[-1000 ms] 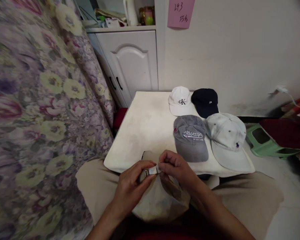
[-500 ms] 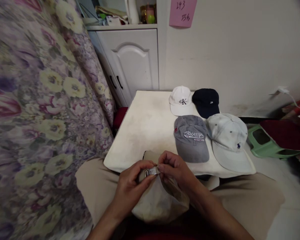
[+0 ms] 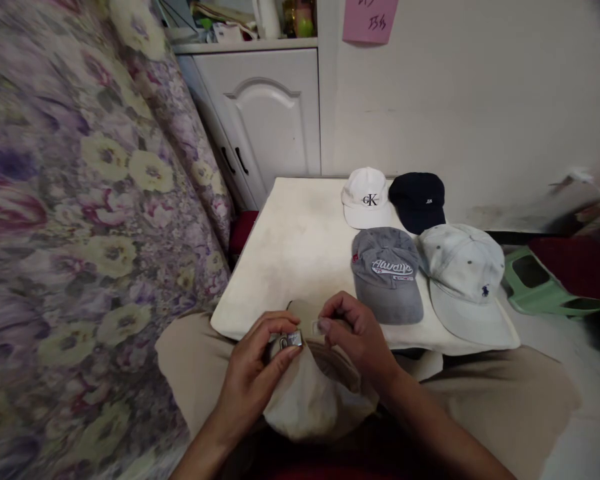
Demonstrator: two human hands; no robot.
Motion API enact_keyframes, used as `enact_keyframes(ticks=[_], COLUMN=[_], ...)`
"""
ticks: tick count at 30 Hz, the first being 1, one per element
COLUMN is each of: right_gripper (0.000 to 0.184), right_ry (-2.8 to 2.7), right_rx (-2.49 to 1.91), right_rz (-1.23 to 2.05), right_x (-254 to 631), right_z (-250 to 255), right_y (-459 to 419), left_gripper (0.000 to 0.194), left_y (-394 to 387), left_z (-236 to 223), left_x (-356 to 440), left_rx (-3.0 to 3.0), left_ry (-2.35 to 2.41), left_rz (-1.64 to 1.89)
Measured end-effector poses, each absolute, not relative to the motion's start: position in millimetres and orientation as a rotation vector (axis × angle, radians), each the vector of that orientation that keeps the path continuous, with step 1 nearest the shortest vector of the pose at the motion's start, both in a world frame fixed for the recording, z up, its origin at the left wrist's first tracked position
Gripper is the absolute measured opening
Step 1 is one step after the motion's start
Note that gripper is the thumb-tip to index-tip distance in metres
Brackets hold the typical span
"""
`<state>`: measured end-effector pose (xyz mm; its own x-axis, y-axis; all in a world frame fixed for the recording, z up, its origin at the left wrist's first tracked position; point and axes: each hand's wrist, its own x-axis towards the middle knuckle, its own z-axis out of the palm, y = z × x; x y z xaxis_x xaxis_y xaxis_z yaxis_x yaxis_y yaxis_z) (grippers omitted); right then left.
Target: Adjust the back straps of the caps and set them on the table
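Observation:
A beige cap (image 3: 310, 400) lies upside down in my lap, at the near edge of a small white table (image 3: 290, 253). My left hand (image 3: 257, 370) pinches the cap's metal strap buckle (image 3: 289, 341). My right hand (image 3: 355, 333) pinches the end of the cap's strap (image 3: 319, 327), a short gap away from the buckle. Both hands are closed on these parts. Farther back on the table lie a grey cap (image 3: 387, 273), a pale blue cap (image 3: 467, 280), a white cap (image 3: 367, 197) and a dark navy cap (image 3: 419, 200).
A flowered bed cover (image 3: 80, 220) rises along the left. A white cupboard (image 3: 270, 113) stands behind the table, with a pink note (image 3: 370, 20) on the wall. A green plastic stool (image 3: 535, 287) and red cloth (image 3: 575, 260) sit at the right.
The strap end in my right hand has come apart from the buckle in my left hand; before, the two were held together. The view has tilted slightly.

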<state>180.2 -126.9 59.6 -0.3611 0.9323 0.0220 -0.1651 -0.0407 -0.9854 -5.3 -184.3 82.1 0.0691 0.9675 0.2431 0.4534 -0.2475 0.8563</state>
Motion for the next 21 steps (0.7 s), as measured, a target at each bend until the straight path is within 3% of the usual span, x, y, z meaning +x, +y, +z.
enact_keyframes(ticks=[8, 21], right_gripper=[0.014, 0.016], right_ry=[-1.239, -1.202], right_rx=[-0.843, -0.839], right_rz=[1.765, 1.847], right_x=[163, 163], right_z=[57, 53], right_y=[-136, -138], left_gripper=[0.015, 0.009], left_y=[-189, -195], left_z=[82, 82], left_x=[-7, -4], left_rx=[2.296, 1.690], left_ry=[1.730, 1.575], left_rz=[0.923, 0.949])
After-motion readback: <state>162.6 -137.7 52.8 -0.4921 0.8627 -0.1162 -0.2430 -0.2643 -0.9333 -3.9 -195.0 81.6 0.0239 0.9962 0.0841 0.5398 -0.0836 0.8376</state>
